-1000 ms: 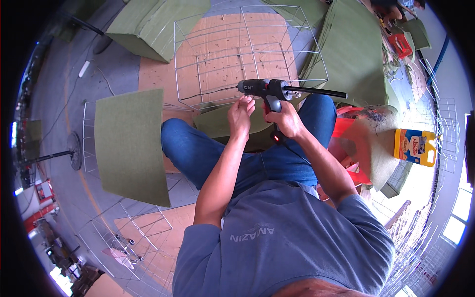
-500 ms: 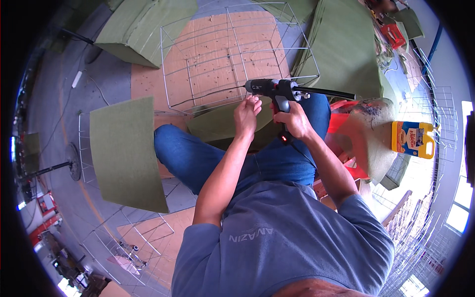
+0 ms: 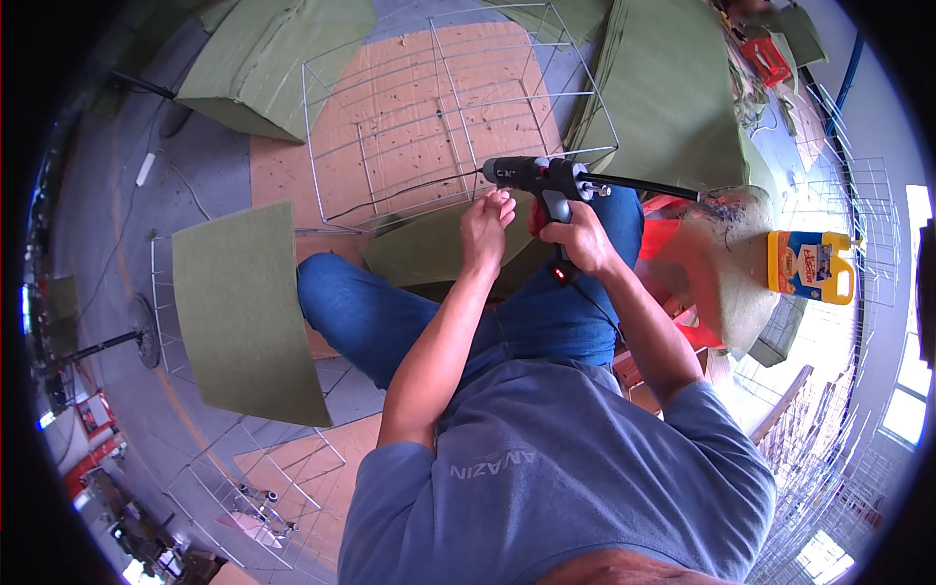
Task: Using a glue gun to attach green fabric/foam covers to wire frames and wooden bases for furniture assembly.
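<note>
My right hand [image 3: 583, 239] is wrapped round the grip of a black and grey hot glue gun [image 3: 520, 173]. The gun lies level above my lap, its nozzle toward the left. From its back end a long black glue stick [image 3: 648, 186] sticks out to the right. My left hand [image 3: 485, 229] is closed just below the nozzle, fingertips pressed together; anything between them is too small to make out. Beneath both hands, a green sheet [image 3: 419, 244] lies between my knees, partly covered by my forearms.
A wire frame [image 3: 436, 82] stands on brown board [image 3: 283, 166] ahead. Green covered blocks [image 3: 249, 73] and stacked green sheets [image 3: 663, 88] lie beyond. Left of my knee is a green panel [image 3: 244, 312]. A yellow and blue jug [image 3: 811, 267] stands right, by a red stool [image 3: 673, 229].
My hands and the glue gun keep nearly the same place. The surroundings have shifted slightly in the picture, mostly to the left.
</note>
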`<move>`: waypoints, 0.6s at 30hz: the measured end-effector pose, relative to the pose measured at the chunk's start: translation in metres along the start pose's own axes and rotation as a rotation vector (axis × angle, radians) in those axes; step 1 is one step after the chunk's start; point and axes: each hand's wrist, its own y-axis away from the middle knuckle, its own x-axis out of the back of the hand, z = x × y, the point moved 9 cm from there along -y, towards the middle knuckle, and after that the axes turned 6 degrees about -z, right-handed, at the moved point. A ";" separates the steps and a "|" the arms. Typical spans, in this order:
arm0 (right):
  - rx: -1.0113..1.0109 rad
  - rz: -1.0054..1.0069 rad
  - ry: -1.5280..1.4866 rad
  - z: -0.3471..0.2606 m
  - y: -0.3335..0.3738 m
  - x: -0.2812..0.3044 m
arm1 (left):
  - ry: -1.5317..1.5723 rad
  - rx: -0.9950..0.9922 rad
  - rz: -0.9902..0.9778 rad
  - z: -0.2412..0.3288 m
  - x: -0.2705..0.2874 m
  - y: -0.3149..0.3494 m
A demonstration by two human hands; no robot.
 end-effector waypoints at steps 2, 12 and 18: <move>-0.016 0.024 -0.007 0.007 0.002 0.007 | -0.052 0.014 -0.040 0.000 -0.010 0.000; -0.048 0.129 0.015 0.011 0.019 0.042 | -0.121 0.065 -0.116 -0.013 -0.047 -0.010; -0.058 0.183 0.031 0.014 0.030 0.065 | -0.147 0.112 -0.159 -0.027 -0.073 -0.019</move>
